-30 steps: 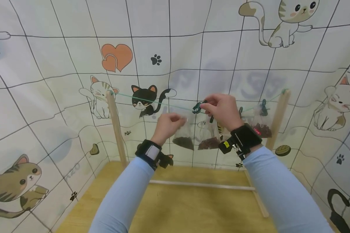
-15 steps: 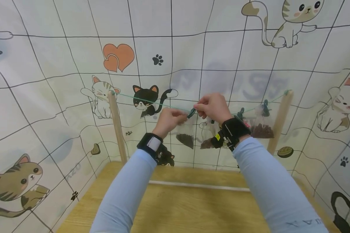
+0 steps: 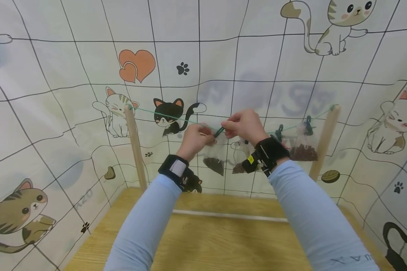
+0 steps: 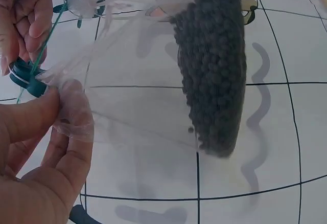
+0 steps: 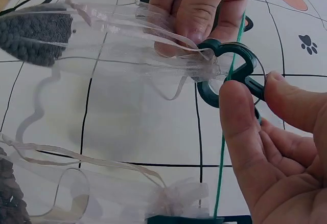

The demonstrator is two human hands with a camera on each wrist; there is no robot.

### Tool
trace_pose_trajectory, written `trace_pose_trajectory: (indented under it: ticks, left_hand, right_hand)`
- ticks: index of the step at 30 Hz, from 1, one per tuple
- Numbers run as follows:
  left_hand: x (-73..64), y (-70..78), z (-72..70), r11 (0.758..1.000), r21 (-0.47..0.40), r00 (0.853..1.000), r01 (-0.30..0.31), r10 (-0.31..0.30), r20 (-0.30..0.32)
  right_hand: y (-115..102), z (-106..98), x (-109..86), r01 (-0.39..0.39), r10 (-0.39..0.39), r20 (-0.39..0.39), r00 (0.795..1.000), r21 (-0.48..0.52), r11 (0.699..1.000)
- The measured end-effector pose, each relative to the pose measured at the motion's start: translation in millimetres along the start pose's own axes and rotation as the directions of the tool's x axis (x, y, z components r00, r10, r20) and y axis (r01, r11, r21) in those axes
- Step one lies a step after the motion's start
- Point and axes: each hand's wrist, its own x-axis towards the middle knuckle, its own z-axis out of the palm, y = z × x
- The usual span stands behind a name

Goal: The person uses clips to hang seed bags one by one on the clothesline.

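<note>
My left hand (image 3: 196,141) pinches the gathered top of a sheer drawstring bag (image 4: 214,70) between thumb and fingers. Small dark round pellets fill the bag's lower end. A dark green clothespin (image 5: 244,55) is pinched at its handle end by my right hand (image 3: 245,126), just to the right of the left. In the right wrist view, the clothespin's curved jaws stand around the bag's top, with the thin green cord (image 5: 221,168) passing through the clothespin. The left fingertips lie right beside those jaws.
Another sheer bag (image 3: 239,168) with brown contents hangs just right, partly behind my right wrist. Farther right hangs a bag of reddish-brown pieces (image 3: 304,153), clipped to the cord. Wooden posts (image 3: 135,146) bear the cord ends. Below are a wooden tabletop (image 3: 217,244) and a white bar (image 3: 230,216).
My right hand has moved left with the clothespin, bringing it to the pellet bag's top beside my left hand. The left hand has risen slightly toward the cord, still holding the bag.
</note>
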Motion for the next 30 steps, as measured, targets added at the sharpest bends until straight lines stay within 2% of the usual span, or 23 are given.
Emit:
trace_pose_trajectory:
  ticks: [5, 15, 18, 25, 30]
  left_hand:
    - [-1.7, -2.9, -3.2, 1.000, 0.013, 1.000, 0.011, -0.011, -0.016]
    - [-9.1, -7.6, -6.1, 0.999, -0.043, 0.998, -0.003, 0.006, 0.066]
    - [-12.8, -12.2, -5.7, 1.000, -0.018, 0.996, 0.006, -0.004, 0.094]
    - [-24.5, -21.4, -9.1, 0.995, 0.100, 0.991, -0.015, 0.002, 0.131]
    - [-38.9, -25.7, -20.0, 0.981, 0.185, 0.995, -0.054, 0.037, 0.094]
  right_hand:
    - [-3, 0, 0.0, -0.023, 0.023, 0.065, 0.998, 0.004, 1.000]
    - [-6, -2, -3.1, -0.076, 0.071, 0.150, 0.986, 0.028, 0.997]
    - [-7, -1, -4.9, -0.082, 0.078, 0.170, 0.982, 0.016, 0.997]
    - [-4, -5, -11.0, -0.019, 0.031, 0.212, 0.977, -0.059, 0.998]
    - [-4, -21, -33.0, 0.079, -0.062, 0.161, 0.985, -0.101, 0.992]
